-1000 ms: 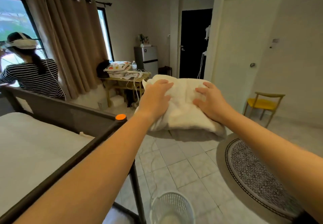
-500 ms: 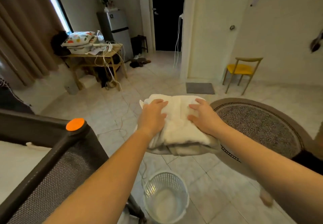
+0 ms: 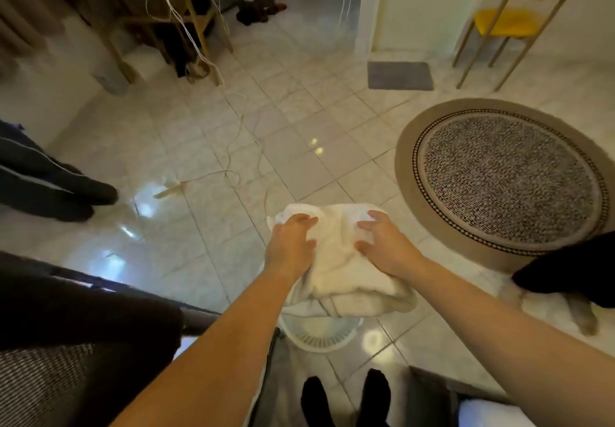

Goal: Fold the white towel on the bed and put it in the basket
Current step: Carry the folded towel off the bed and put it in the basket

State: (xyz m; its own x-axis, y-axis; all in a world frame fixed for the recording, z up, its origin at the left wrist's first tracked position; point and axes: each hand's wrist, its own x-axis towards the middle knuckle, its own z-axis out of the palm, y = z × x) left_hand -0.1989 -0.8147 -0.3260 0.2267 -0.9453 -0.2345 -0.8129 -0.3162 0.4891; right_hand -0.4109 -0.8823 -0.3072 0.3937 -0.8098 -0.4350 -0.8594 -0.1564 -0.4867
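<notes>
The folded white towel [image 3: 336, 260] is a thick bundle held between both hands, low over the floor. My left hand [image 3: 289, 243] grips its left side with fingers spread on top. My right hand [image 3: 382, 243] grips the right side the same way. Directly beneath the towel stands the white mesh basket [image 3: 321, 335]; only its near rim and wall show, the rest is hidden by the towel. I cannot tell whether the towel touches the rim.
The dark bed frame [image 3: 83, 320] fills the lower left. A round patterned rug [image 3: 506, 183] lies at the right, a yellow chair [image 3: 506, 24] behind it. White cables [image 3: 233, 160] trail over the tiles. Another person's legs [image 3: 50, 183] stand at the left. My feet [image 3: 346, 400] are below.
Both hands have lowered the towel from chest height toward the floor until it sits right over the basket. My view has tilted down.
</notes>
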